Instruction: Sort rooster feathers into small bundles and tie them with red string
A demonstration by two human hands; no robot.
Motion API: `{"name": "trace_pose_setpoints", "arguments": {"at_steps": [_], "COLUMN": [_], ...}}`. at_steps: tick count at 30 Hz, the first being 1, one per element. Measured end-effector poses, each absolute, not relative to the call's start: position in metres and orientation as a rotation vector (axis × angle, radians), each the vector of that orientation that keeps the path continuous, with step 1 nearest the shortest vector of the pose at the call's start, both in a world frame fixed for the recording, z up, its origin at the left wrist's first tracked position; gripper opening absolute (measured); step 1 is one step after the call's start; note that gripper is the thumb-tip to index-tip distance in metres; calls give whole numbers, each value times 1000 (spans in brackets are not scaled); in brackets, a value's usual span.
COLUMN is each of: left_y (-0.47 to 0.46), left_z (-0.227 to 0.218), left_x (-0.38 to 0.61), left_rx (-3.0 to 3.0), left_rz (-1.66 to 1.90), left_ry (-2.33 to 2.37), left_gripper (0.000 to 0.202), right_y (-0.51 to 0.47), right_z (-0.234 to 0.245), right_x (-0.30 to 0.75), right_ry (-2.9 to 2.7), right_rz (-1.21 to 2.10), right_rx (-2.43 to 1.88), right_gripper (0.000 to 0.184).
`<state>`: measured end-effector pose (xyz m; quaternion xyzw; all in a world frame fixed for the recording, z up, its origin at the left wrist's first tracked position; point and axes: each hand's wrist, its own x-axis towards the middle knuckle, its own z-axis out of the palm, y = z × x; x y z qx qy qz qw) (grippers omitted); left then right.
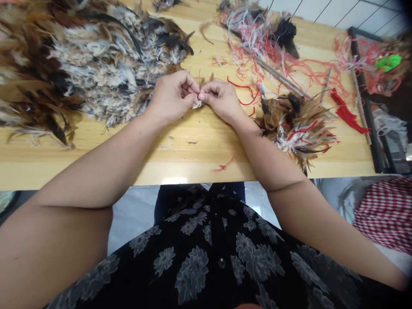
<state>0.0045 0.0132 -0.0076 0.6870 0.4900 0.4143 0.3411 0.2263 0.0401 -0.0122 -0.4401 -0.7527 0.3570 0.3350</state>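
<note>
At the middle of the table, my left hand (174, 98) and my right hand (222, 99) meet fingertip to fingertip in a pinch. Between them is a small feather bundle (197, 103), its pale fluffy ends below the fingers and thin brown tips above. A bit of red yarn shows against it at the fingertips; how it is wrapped is hidden. Close to my left hand spreads a large heap of feathers (109, 64), brown, black and whitish. Beside my right forearm lies a pile of brown feather bundles (294, 126) with red yarn among them.
Loose red yarn (246, 88) curls right of my hands. A tangle of pink and white plastic string (247, 30), thin sticks (280, 77) and a red yarn hank (349, 111) lie farther right. A black frame (367, 98) stands at the table's right end.
</note>
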Motion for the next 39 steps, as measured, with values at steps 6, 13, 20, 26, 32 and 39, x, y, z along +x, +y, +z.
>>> {"name": "trace_pose_setpoints", "arguments": {"at_steps": [6,13,20,26,32,39], "left_y": [3,-7,-7,-3,-10,-8], "left_z": [6,21,22,14,21,20], "left_x": [7,10,7,8,7,5], "left_rx": [1713,1705,1795,1727,1784,1816], "left_rz": [1117,1063,1044,1135,1061,1107], "left_ry": [1266,1265,1293,1228,1250,1289], "left_gripper": [23,17,14,22,16,17], "right_y": [38,46,44,36,29,27], "right_z": [-11,-25,-21,-9,4,6], "right_x": [224,224,224,221,221,220], "right_ry": [-1805,-1796,-1786,-1798,-1940,-1981], "right_rz": [998,1000,1046,1040,978,977], "right_rx": [-1150,-1112,-1106,-1135,-1173,-1172], "right_gripper": [49,52,44,28,29,33]}}
